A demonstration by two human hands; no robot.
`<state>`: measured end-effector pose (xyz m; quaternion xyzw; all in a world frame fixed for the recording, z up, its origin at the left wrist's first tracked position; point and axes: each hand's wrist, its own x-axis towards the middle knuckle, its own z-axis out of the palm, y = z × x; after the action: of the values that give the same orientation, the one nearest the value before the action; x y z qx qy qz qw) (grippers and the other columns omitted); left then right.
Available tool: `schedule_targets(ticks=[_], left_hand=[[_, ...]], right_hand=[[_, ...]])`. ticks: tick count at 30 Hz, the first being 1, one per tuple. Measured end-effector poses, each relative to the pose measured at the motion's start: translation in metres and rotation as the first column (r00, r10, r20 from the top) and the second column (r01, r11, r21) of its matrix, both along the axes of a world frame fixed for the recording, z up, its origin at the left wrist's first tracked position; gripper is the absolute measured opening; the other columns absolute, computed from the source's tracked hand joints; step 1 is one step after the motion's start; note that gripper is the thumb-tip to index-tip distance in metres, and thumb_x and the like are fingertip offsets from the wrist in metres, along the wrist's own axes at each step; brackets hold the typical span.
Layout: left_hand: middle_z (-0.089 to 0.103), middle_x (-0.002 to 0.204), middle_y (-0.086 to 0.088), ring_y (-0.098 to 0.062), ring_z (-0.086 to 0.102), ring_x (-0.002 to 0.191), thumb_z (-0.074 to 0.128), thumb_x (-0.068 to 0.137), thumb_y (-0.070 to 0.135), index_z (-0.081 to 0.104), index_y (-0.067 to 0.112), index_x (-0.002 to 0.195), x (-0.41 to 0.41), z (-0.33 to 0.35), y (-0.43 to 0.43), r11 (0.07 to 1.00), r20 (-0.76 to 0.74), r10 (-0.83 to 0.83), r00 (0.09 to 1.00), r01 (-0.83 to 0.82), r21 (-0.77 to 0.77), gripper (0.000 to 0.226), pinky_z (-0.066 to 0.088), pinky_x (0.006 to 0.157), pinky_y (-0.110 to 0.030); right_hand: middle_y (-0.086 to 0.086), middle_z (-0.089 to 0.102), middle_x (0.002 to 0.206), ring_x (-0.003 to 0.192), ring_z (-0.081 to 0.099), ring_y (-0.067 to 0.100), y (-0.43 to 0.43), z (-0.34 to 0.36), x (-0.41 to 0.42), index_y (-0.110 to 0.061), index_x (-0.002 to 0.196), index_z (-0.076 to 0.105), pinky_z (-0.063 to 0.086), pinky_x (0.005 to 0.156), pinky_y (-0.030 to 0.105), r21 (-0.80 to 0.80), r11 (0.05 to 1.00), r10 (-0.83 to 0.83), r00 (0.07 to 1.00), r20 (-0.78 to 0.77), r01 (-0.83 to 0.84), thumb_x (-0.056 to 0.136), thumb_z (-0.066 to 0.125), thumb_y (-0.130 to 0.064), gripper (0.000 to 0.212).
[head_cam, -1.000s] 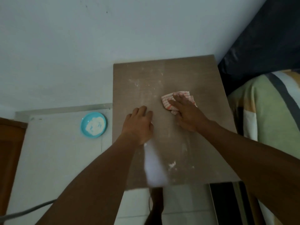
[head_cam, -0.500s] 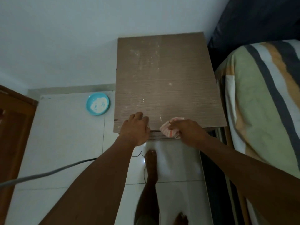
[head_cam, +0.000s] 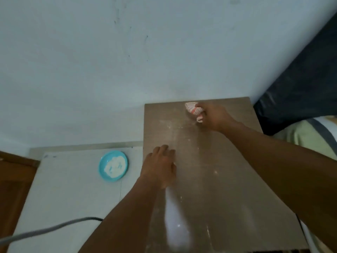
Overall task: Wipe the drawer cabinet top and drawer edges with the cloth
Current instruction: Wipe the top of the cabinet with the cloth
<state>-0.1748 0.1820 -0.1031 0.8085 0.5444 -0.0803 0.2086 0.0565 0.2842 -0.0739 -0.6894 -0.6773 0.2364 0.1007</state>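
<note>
Dust is being wiped from the cabinet top [head_cam: 228, 161], a brown wood-grain panel still marked by pale smears and white specks down its middle and near edge. The cloth [head_cam: 193, 110], a bunched white rag with red stripes, is being pressed against the far part of the top, close to the wall [head_cam: 127, 70], and is being gripped in the closed fingers of the right hand [head_cam: 213, 116]. The left hand [head_cam: 160, 167] is being laid palm-down and empty near the left edge of the top, fingers spread loosely, apparently as a brace.

A blurred white patch is showing just below the left wrist; what it is cannot be told. A teal plate [head_cam: 113, 165] holding white powder is sitting on the pale floor [head_cam: 73, 189] just beside the cabinet, and a grey cable [head_cam: 45, 230] is trailing across the floor at lower left.

Several risks are being judged from this layout. Because the cloth is wadded small, streaks are likely to be left between passes, and loose powder may be pushed over the left edge toward the plate or floor rather than collected. The drawer edges are not being shown here, so they appear not yet reached. Bedding [head_cam: 300, 137] is lying close at the right, where swept dust could land.
</note>
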Motion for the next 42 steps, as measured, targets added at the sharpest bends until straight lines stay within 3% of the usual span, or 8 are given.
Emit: schedule_targets(ticks=[6, 11, 14, 20, 27, 33, 38, 42], left_hand=[[0.03, 0.16, -0.004, -0.026, 0.026, 0.147, 0.045, 0.098, 0.034, 0.039, 0.022, 0.149, -0.001, -0.026, 0.057, 0.998, 0.044, -0.048, 0.998, 0.047, 0.036, 0.053, 0.026, 0.119, -0.043], [0.018, 0.165, -0.001, -0.024, 0.012, 0.153, 0.046, 0.1, 0.038, 0.03, 0.026, 0.154, -0.007, -0.045, 0.054, 0.998, 0.06, -0.053, 0.997, 0.05, 0.047, 0.058, 0.016, 0.122, -0.042], [0.008, 0.168, 0.0, -0.024, 0.003, 0.155, 0.042, 0.101, 0.039, 0.021, 0.027, 0.157, -0.01, -0.047, 0.042, 0.999, 0.055, -0.036, 0.998, 0.035, 0.021, 0.061, 0.009, 0.123, -0.042], [0.01, 0.168, -0.001, -0.026, 0.006, 0.154, 0.04, 0.102, 0.038, 0.021, 0.026, 0.157, -0.02, -0.035, 0.0, 1.0, 0.008, -0.025, 1.0, 0.026, -0.011, 0.059, 0.016, 0.124, -0.044], [0.024, 0.164, -0.009, -0.033, 0.021, 0.15, 0.044, 0.096, 0.033, 0.034, 0.02, 0.153, -0.039, -0.027, -0.106, 1.0, -0.039, 0.006, 0.999, -0.007, -0.021, 0.06, 0.03, 0.117, -0.046], [0.025, 0.162, -0.01, -0.032, 0.022, 0.148, 0.043, 0.099, 0.033, 0.035, 0.018, 0.15, -0.053, -0.017, -0.197, 0.997, -0.041, 0.02, 0.999, -0.023, -0.074, 0.054, 0.033, 0.115, -0.047], [0.036, 0.156, -0.008, -0.028, 0.035, 0.14, 0.045, 0.099, 0.032, 0.044, 0.018, 0.144, -0.064, -0.009, -0.225, 0.997, -0.009, 0.037, 0.999, -0.038, -0.067, 0.046, 0.039, 0.111, -0.042], [0.042, 0.152, -0.008, -0.027, 0.04, 0.136, 0.043, 0.099, 0.03, 0.046, 0.018, 0.141, -0.067, 0.0, -0.202, 0.994, 0.008, 0.046, 0.999, -0.045, -0.1, 0.044, 0.042, 0.109, -0.041]], right_hand=[[0.007, 0.055, 0.141, 0.131, 0.049, 0.029, 0.064, -0.055, -0.009, -0.025, 0.137, 0.056, 0.042, 0.107, 0.046, -0.074, 0.995, 0.069, 0.997, 0.03, -0.067, 0.097, 0.045, -0.042, 0.045], [0.006, 0.028, 0.163, 0.152, 0.019, 0.027, 0.033, -0.087, -0.009, -0.023, 0.153, 0.035, 0.016, 0.122, 0.045, -0.001, 0.995, 0.103, 0.986, 0.128, -0.104, 0.103, 0.022, -0.047, 0.058], [0.006, 0.03, 0.162, 0.152, 0.02, 0.029, 0.019, -0.098, -0.008, -0.024, 0.153, 0.036, 0.022, 0.121, 0.05, 0.026, 0.991, 0.124, 0.984, 0.128, -0.128, 0.097, 0.015, -0.051, 0.066], [0.004, 0.035, 0.16, 0.15, 0.027, 0.028, -0.053, -0.102, -0.02, -0.025, 0.149, 0.045, 0.026, 0.12, 0.046, 0.062, 0.988, 0.135, 0.987, 0.092, -0.141, 0.098, 0.036, -0.04, 0.053], [0.007, 0.048, 0.152, 0.142, 0.041, 0.031, -0.19, -0.097, -0.041, -0.018, 0.141, 0.056, 0.031, 0.115, 0.039, 0.096, 0.982, 0.153, 0.985, 0.075, -0.16, 0.096, 0.036, -0.037, 0.052], [0.013, 0.062, 0.134, 0.116, 0.059, 0.04, -0.308, -0.091, -0.055, -0.013, 0.127, 0.065, 0.056, 0.086, 0.05, 0.118, 0.966, 0.212, 0.967, 0.145, -0.229, 0.083, 0.071, -0.012, 0.044], [0.009, 0.068, 0.119, 0.099, 0.063, 0.032, -0.393, -0.082, -0.064, -0.012, 0.116, 0.069, 0.058, 0.074, 0.038, 0.135, 0.963, 0.209, 0.964, 0.166, -0.232, 0.062, 0.081, 0.007, 0.058], [0.003, 0.066, 0.101, 0.086, 0.065, 0.022, -0.417, -0.081, -0.055, -0.016, 0.11, 0.069, 0.057, 0.064, 0.03, 0.039, 0.946, 0.32, 0.946, 0.052, -0.322, 0.064, 0.08, 0.008, 0.053]])
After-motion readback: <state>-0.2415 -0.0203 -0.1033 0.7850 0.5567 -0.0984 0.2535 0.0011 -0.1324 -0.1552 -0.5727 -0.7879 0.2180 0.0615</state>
